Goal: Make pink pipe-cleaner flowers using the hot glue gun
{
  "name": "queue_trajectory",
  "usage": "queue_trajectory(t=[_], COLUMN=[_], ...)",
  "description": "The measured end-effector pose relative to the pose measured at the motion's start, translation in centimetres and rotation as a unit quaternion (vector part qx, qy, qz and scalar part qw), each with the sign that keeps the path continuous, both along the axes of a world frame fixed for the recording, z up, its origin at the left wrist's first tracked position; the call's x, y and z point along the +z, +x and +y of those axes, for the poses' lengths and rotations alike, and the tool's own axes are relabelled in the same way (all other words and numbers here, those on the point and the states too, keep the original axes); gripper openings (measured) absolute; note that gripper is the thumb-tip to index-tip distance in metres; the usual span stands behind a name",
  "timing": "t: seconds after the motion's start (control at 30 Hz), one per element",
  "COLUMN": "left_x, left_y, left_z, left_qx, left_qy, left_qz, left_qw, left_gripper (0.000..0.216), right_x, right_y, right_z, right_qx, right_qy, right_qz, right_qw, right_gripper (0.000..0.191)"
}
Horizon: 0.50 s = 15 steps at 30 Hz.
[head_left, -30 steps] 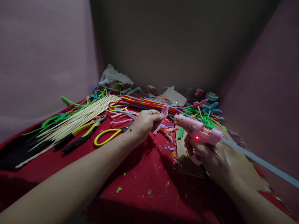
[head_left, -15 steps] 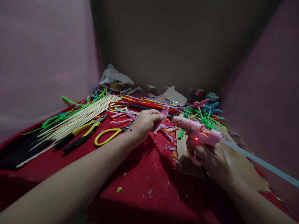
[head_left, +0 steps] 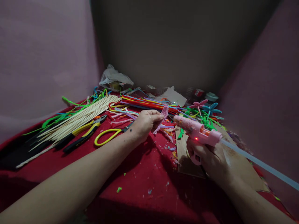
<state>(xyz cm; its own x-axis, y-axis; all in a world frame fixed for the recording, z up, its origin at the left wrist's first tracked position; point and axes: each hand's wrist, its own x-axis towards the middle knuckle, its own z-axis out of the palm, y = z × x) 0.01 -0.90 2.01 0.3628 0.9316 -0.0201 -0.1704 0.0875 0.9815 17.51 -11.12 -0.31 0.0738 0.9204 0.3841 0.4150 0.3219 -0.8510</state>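
At the frame's centre the left hand (head_left: pixel 144 123) pinches a pink fuzzy petal (head_left: pixel 164 112) in closed fingers, and the right hand (head_left: pixel 210 157) firmly grips the glue gun (head_left: pixel 201 132), whose nozzle should, I judge, touch only the petal's free end.

Just left of the left hand (head_left: pixel 144 123), yellow-handled scissors (head_left: pixel 106 137) lay on the red cloth (head_left: pixel 140 177). Yellow-and-black pliers (head_left: pixel 80 134) and a sheaf of wooden skewers (head_left: pixel 77 119) lay farther left. Beyond both hands were bright straight pipe cleaners (head_left: pixel 149 104) and a crumpled plastic bag (head_left: pixel 114 77). A cardboard sheet (head_left: pixel 183 155) lay under the right hand (head_left: pixel 210 155).
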Motion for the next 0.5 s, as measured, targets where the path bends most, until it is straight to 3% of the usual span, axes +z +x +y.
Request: queue_trajectory(t=[0.23, 0.5], left_x=[0.0, -0.2], left_y=[0.0, -0.1], left_z=[0.0, 0.2], left_qx=[0.000, -0.007], left_qy=[0.008, 0.009], left_qz=[-0.010, -0.030], left_qw=[1.000, 0.999], left_gripper=[0.016, 0.012], right_x=[-0.9, -0.6], right_y=[0.7, 0.2], right_z=[0.3, 0.3], right_qx=[-0.013, -0.019], right_qy=[0.002, -0.035], right_qz=[0.050, 0.072], right_qw=[0.999, 0.997], right_gripper=[0.016, 0.017])
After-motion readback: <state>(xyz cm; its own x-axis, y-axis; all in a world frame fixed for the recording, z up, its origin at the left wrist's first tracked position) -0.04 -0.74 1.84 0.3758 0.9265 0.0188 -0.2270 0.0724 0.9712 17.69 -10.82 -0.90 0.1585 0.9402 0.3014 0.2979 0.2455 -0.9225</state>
